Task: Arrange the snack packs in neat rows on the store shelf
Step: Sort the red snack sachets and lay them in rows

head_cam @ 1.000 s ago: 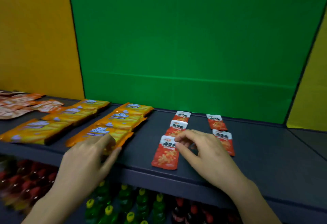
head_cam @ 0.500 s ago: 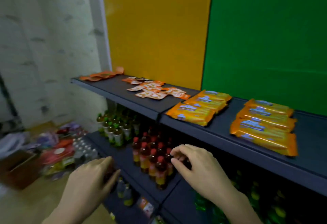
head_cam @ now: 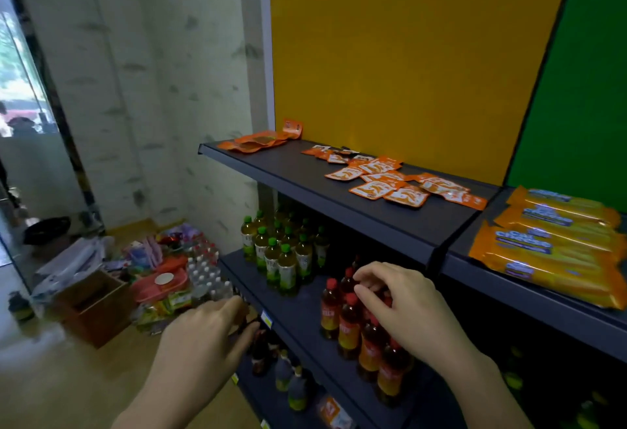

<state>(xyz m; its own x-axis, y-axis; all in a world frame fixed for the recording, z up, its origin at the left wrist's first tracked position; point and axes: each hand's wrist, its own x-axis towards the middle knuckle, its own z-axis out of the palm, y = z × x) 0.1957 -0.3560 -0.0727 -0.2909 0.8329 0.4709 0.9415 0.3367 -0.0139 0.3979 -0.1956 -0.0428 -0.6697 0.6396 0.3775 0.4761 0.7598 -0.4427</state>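
On the upper shelf (head_cam: 291,174), small orange snack packs (head_cam: 386,181) lie in a loose, overlapping heap, seemingly awaiting sorting into rows; larger yellow packs (head_cam: 549,245) sit stacked alongside; below, the left hand (head_cam: 207,337) and right hand (head_cam: 403,310) hover apart, empty, fingers loosely curled.

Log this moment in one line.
left hand: open, empty | right hand: loosely curled, empty | small orange packs: scattered on top shelf, unsorted

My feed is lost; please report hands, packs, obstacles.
Left hand, right hand empty. Small orange snack packs scattered on top shelf. Nothing in the way.
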